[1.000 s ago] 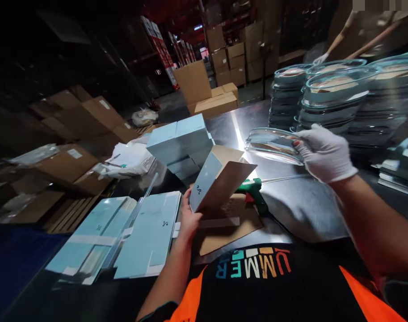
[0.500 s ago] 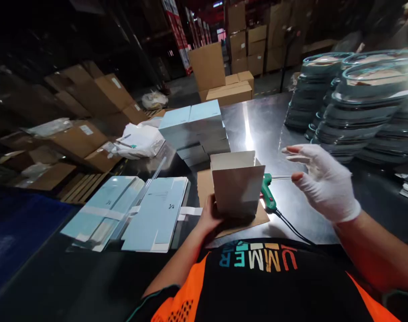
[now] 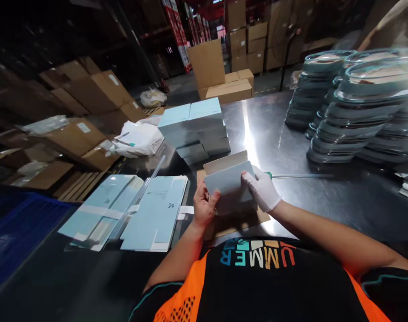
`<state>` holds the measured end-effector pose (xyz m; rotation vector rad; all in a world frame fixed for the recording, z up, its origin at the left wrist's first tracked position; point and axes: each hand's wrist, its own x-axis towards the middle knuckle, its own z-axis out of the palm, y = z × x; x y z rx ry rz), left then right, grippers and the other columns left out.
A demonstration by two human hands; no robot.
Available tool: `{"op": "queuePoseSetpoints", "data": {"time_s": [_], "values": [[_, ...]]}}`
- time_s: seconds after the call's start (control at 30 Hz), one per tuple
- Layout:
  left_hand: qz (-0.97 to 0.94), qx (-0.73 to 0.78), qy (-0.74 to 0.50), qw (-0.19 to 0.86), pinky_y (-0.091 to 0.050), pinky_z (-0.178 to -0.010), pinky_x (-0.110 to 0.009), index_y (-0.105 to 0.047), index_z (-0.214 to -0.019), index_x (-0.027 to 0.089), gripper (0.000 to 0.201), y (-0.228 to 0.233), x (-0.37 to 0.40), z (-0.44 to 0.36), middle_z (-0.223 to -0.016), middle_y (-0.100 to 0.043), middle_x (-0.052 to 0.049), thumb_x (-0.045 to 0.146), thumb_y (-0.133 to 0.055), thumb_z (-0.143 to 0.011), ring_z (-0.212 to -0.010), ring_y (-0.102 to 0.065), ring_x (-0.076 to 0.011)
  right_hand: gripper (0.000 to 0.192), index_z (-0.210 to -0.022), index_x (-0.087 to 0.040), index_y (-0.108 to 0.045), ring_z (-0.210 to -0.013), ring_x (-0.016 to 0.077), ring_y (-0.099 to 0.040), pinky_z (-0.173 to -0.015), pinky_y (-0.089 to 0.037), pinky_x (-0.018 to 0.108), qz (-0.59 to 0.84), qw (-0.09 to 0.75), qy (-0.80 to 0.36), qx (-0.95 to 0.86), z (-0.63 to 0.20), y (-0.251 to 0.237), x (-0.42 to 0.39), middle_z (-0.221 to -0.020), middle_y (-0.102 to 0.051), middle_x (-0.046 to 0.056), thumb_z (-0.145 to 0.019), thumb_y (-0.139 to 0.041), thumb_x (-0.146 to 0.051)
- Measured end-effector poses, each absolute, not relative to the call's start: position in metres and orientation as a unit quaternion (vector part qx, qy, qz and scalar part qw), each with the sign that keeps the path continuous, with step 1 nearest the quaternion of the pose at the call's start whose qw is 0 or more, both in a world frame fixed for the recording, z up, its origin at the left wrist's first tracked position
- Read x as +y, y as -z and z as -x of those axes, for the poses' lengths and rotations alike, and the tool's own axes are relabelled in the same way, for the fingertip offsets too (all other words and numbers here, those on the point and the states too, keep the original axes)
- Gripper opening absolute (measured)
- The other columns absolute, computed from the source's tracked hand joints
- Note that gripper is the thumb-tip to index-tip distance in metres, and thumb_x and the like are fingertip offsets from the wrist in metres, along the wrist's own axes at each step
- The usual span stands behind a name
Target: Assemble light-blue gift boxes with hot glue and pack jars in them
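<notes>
Right hand [image 3: 262, 191]: white glove, ends at the wrist. Left hand [image 3: 204, 206]: bare, no glove. Both forearms uncovered. Torso: black shirt [image 3: 257, 286] with orange shoulder panels, thin teal piping at the sleeve edges, multicolour block letters across the chest reading "UMMER" upside down in view.

Steel table [image 3: 291, 147]. Stack of pale blue boxes [image 3: 195, 129] at centre back. Flat blue carton blanks [image 3: 157, 214] at left. Stacked glass lids [image 3: 361, 112] at right. Brown cartons [image 3: 224, 85] beyond.
</notes>
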<state>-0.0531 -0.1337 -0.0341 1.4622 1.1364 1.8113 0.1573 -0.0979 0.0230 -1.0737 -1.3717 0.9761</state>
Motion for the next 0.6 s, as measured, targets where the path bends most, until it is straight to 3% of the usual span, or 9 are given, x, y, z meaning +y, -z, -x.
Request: {"op": "queuePoseSetpoints", "data": {"time_s": [0.07,0.13,0.23,0.33,0.4,0.5,0.6], "values": [[-0.533,0.397,-0.702,0.256,-0.060,-0.100,-0.038,-0.067,-0.127,0.025,0.058,0.038,-0.138,0.052,-0.126,-0.072,-0.010,0.067,-0.086,-0.092,-0.112,-0.075,-0.0255,0.040,-0.114,-0.022,-0.068,-0.101,0.0285,-0.073,-0.103,-0.062,0.050,0.477,0.563,-0.410,-0.536,-0.148,-0.021,-0.099,-0.105,-0.077,0.008,-0.086,-0.074,-0.050],[-0.550,0.373,-0.708,0.240,-0.059,-0.105,-0.042,-0.064,-0.132,0.029,0.066,0.043,-0.139,0.054,-0.136,-0.067,-0.011,0.073,-0.086,-0.088,-0.122,-0.072,-0.0273,0.052,-0.128,-0.025,-0.062,-0.111,0.0279,-0.073,-0.103,-0.062,0.046,0.461,0.590,-0.408,-0.522,-0.147,-0.019,-0.100,-0.120,-0.077,0.009,-0.079,-0.074,-0.038],[-0.630,0.365,-0.647,0.226,-0.057,-0.107,-0.041,-0.072,-0.118,0.027,0.069,0.048,-0.136,0.064,-0.132,-0.064,-0.010,0.078,-0.093,-0.077,-0.125,-0.069,-0.0286,0.066,-0.147,-0.027,-0.053,-0.112,0.0257,-0.075,-0.095,-0.064,0.041,0.424,0.563,-0.428,-0.567,-0.164,-0.022,-0.096,-0.135,-0.076,0.010,-0.084,-0.068,-0.034],[-0.651,0.342,-0.645,0.207,-0.058,-0.102,-0.040,-0.077,-0.110,0.025,0.064,0.045,-0.132,0.075,-0.125,-0.065,-0.009,0.074,-0.098,-0.073,-0.117,-0.070,-0.0266,0.050,-0.143,-0.021,-0.063,-0.113,0.0291,-0.076,-0.097,-0.062,0.043,0.498,0.434,-0.346,-0.666,-0.196,-0.027,-0.088,-0.135,-0.076,0.015,-0.098,-0.061,-0.043],[-0.637,0.338,-0.665,0.193,-0.058,-0.100,-0.039,-0.078,-0.110,0.024,0.062,0.043,-0.131,0.080,-0.123,-0.068,-0.009,0.072,-0.098,-0.076,-0.114,-0.071,-0.0266,0.047,-0.133,-0.015,-0.072,-0.118,0.0365,-0.076,-0.102,-0.059,0.048,0.598,0.259,-0.257,-0.714,-0.214,-0.023,-0.082,-0.128,-0.078,0.022,-0.100,-0.066,-0.048],[-0.621,0.372,-0.666,0.180,-0.059,-0.097,-0.040,-0.080,-0.108,0.024,0.063,0.046,-0.132,0.083,-0.119,-0.070,-0.010,0.078,-0.093,-0.078,-0.116,-0.071,-0.0286,0.070,-0.149,-0.005,-0.066,-0.113,0.0442,-0.078,-0.098,-0.059,0.051,0.688,0.062,-0.214,-0.691,-0.227,-0.004,-0.075,-0.119,-0.080,0.029,-0.091,-0.081,-0.040],[-0.611,0.389,-0.671,0.160,-0.057,-0.101,-0.041,-0.080,-0.110,0.025,0.062,0.054,-0.133,0.084,-0.112,-0.072,-0.009,0.078,-0.089,-0.081,-0.121,-0.069,-0.0303,0.097,-0.168,-0.001,-0.045,-0.104,0.0413,-0.081,-0.090,-0.061,0.047,0.701,0.065,-0.239,-0.669,-0.229,0.015,-0.073,-0.117,-0.082,0.026,-0.083,-0.083,-0.028]]}}
